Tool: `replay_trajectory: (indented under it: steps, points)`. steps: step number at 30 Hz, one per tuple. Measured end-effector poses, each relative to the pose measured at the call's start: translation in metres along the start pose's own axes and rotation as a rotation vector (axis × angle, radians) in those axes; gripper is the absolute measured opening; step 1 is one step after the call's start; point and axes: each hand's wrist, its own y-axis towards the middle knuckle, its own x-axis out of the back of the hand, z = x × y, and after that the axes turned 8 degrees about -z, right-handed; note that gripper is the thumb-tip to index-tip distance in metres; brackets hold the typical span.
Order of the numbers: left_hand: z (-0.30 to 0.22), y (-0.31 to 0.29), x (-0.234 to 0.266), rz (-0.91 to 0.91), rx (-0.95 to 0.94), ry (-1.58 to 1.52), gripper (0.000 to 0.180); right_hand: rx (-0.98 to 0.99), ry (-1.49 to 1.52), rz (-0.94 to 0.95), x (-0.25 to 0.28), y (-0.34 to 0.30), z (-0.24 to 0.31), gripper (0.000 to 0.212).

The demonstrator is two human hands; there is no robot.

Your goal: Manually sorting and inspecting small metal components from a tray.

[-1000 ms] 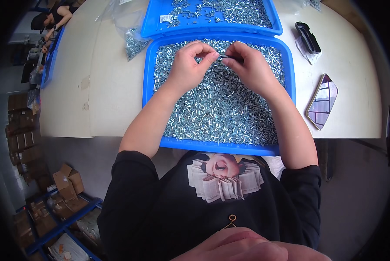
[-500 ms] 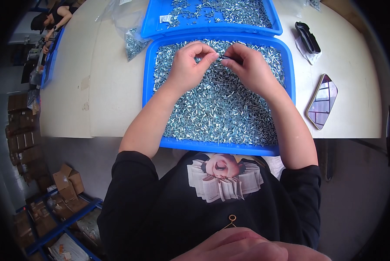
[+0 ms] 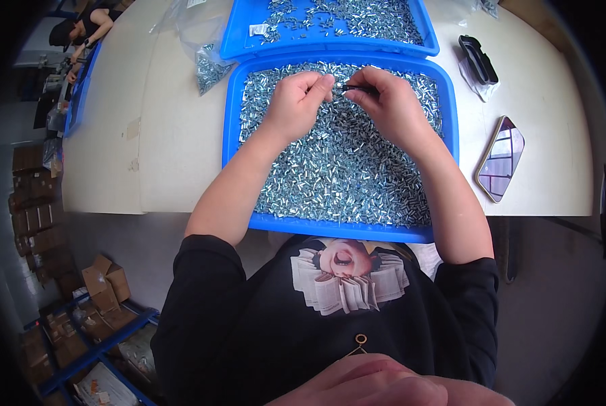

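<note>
In front of me a blue plastic tray [image 3: 343,231] is filled with small, shiny metal cylinder-like pieces [image 3: 337,179]. Over its far half, my right hand [image 3: 392,108] pinches a thin black rod-like tool [image 3: 359,88], whose tip points left toward the other hand. A small bright spot shows at that tip; I cannot make out what it is. Just left of it, my left hand [image 3: 295,105] is closed, thumb against curled fingers. Anything between those fingers is hidden or too small to name. A narrow gap separates the two hands.
Behind stands a second blue tray [image 3: 330,49] with more metal pieces, its near rim meeting the first. A clear bag of pieces [image 3: 210,68] lies left. To the right are a black case [image 3: 477,59] and a phone [image 3: 501,159]. Another person [image 3: 90,30] works far left.
My left hand has drawn slightly left and down, its fingers curling in, so the gap to the black tool is wider. My right hand has barely moved and keeps its hold.
</note>
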Motion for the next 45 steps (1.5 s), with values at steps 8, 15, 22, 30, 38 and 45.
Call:
replay_trajectory:
  steps: [8, 15, 22, 30, 38, 45]
  points:
    - [0.006, 0.003, 0.001, 0.014, -0.081, -0.043, 0.017, -0.018, -0.049, 0.005, 0.002, 0.001, 0.000, 0.018]
    - [0.005, 0.002, -0.003, -0.010, -0.077, -0.063, 0.011, -0.016, -0.039, 0.003, 0.001, 0.001, -0.004, 0.017]
    - [0.001, 0.002, -0.003, -0.051, -0.070, -0.057, 0.012, -0.024, -0.031, 0.003, 0.001, 0.002, -0.004, 0.017]
    - [-0.002, 0.004, 0.003, -0.013, -0.090, 0.013, 0.010, -0.040, -0.028, 0.012, 0.002, 0.003, -0.003, 0.016]
    - [-0.009, 0.003, 0.002, -0.040, -0.179, 0.115, 0.008, 0.017, 0.043, -0.113, -0.002, 0.003, -0.002, 0.014]
    - [-0.003, 0.002, -0.001, -0.059, -0.356, 0.200, 0.008, -0.172, 0.013, 0.079, 0.000, 0.003, -0.011, 0.020]
